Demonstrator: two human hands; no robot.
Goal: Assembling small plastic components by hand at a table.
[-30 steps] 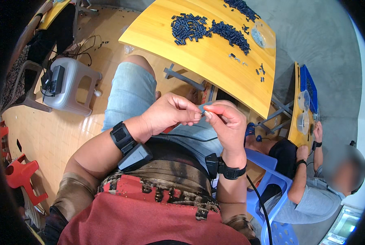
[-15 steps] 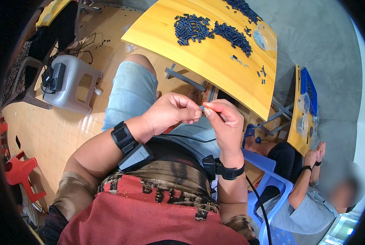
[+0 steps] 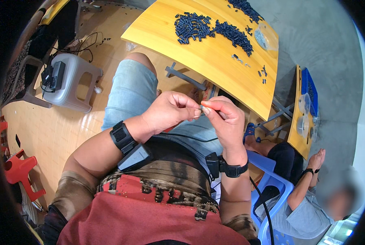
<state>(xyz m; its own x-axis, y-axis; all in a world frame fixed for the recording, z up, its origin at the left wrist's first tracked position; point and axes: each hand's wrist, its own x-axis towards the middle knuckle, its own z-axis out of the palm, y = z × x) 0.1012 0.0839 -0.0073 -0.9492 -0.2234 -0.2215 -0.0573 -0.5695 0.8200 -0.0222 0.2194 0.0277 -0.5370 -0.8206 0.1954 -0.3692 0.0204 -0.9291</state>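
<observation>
Over my lap, my left hand [image 3: 175,109] and my right hand [image 3: 225,118] meet fingertip to fingertip. Both thumbs and forefingers pinch one tiny part [image 3: 201,107], mostly covered by the fingers; it looks small and greyish, and its kind cannot be made out. Beyond my hands, the yellow wooden table [image 3: 182,59] carries a heap of short black cylindrical pieces [image 3: 191,28] and a second black pile [image 3: 234,37] beside it. A few loose black and silvery bits [image 3: 240,60] lie nearer its right side, below a clear plastic tub [image 3: 262,38] with small shiny parts.
At left stands a grey plastic stool [image 3: 74,81] with a black box and cables on it. A red stool [image 3: 21,173] is lower left. To the right, a person [image 3: 309,204] sits on a blue chair [image 3: 282,185] by another table with a blue tray [image 3: 309,90]. A black cable [image 3: 262,200] runs past my right arm.
My hands stay together with only slight finger movement, and my right wrist has shifted a little to the right. The person at right has moved their hands slightly.
</observation>
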